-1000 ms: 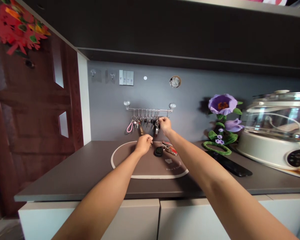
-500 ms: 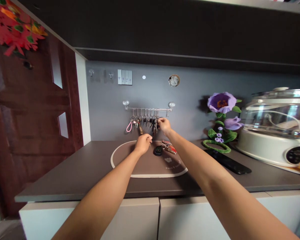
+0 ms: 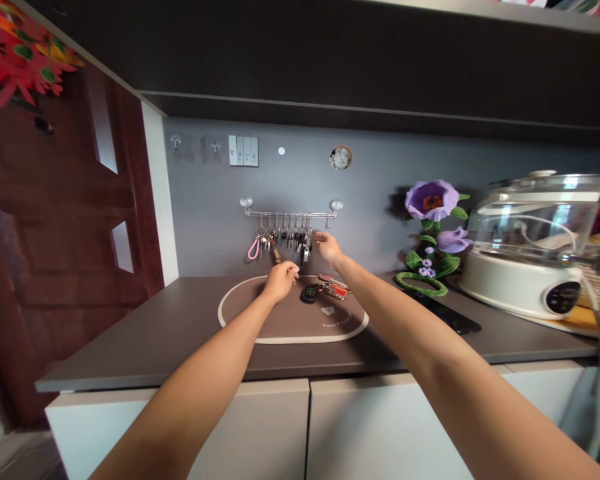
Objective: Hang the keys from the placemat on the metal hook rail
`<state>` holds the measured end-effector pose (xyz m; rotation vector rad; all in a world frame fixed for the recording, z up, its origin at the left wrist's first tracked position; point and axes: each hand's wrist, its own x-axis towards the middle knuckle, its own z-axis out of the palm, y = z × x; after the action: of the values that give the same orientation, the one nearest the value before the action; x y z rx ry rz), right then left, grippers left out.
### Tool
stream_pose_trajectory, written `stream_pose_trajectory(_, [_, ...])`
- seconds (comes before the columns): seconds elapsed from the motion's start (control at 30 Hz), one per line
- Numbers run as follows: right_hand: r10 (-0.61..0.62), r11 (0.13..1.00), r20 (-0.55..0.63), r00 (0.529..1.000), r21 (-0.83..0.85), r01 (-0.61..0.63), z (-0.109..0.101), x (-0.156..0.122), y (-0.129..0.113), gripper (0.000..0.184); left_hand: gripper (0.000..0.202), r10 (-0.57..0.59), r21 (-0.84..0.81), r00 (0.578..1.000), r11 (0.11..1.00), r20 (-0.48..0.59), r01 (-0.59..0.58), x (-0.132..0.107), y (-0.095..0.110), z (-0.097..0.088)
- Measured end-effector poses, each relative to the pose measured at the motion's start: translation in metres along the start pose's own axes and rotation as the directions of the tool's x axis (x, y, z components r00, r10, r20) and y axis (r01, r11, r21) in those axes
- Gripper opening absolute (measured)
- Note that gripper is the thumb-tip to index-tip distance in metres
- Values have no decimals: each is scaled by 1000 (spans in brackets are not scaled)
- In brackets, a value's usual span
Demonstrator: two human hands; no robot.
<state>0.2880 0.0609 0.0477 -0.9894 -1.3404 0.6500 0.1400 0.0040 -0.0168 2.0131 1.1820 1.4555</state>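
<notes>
Several bunches of keys hang from a clear hook rail on the grey wall, with a pink strap at the left end. My right hand is just right of the last bunch, its fingers stretched out and apart from the keys. Below the rail, my left hand hovers over a brown mat with fingers pinched together; what they hold, if anything, is hidden. A black car key lies on the mat, joined to a red-and-metal key bunch.
On the right stand a purple flower ornament and a white appliance with a clear top. A black phone lies on the counter. Overhead runs a dark shelf; a reddish door is at left.
My right hand has come away from the rightmost keys, its fingers now straighter. My left hand stays pinched over the mat. The whole view has shifted slightly.
</notes>
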Motion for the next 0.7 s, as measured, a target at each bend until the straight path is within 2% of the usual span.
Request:
stream_pose_trajectory(0.33, [79, 994, 68, 995, 73, -84, -16, -39, -4, 27, 13, 40, 63, 998, 997, 56, -43, -5, 3, 3])
stream_pose_trajectory(0.5, [138, 987, 93, 986, 73, -145, -26, -72, 11, 23, 19, 65, 148, 991, 986, 116, -82, -11, 7, 4])
stream_pose_trajectory(0.7, [72, 997, 155, 985, -15, -71, -44, -84, 34, 20, 32, 128, 315, 953, 925, 276, -215, -17, 8, 7])
